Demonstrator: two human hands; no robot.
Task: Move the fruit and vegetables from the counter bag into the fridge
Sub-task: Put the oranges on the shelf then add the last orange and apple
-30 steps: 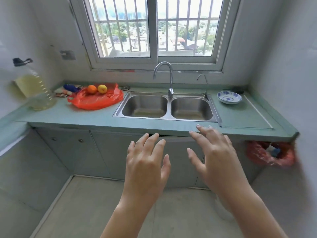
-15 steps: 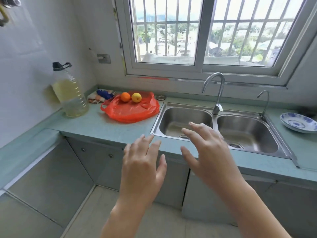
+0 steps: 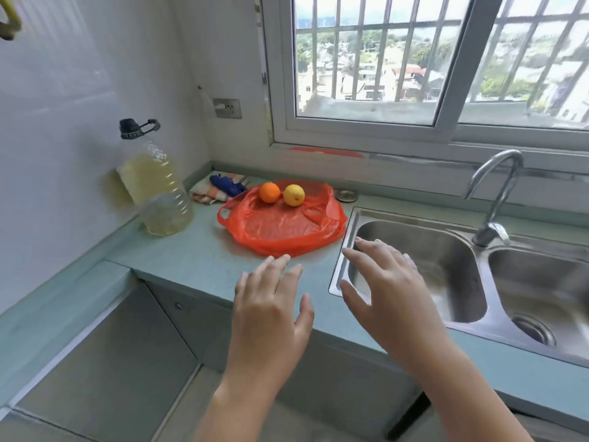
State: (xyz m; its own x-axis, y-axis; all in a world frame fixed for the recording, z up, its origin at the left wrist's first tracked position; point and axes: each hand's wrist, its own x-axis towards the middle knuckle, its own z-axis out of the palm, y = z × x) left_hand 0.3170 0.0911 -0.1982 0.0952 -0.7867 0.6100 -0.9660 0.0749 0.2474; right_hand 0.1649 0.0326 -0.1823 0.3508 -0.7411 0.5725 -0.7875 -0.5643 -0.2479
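Observation:
A red-orange plastic bag point(image 3: 287, 224) lies flat on the green counter point(image 3: 191, 260), left of the sink. On its far edge rest an orange point(image 3: 269, 192) and a yellow fruit point(image 3: 294, 195), side by side. My left hand point(image 3: 271, 317) hovers open, fingers spread, with its fingertips just short of the bag's near edge. My right hand point(image 3: 385, 288) is also open and empty, held over the sink's left rim. No fridge is in view.
A large bottle of yellowish oil point(image 3: 156, 186) stands against the left wall. A folded cloth with a blue item point(image 3: 220, 186) lies behind the bag. A double steel sink point(image 3: 462, 269) with a tap point(image 3: 494, 193) fills the right; a window sits above.
The view has closed in on the counter and turned left. Both open hands have come forward toward the bag, which now looks much nearer.

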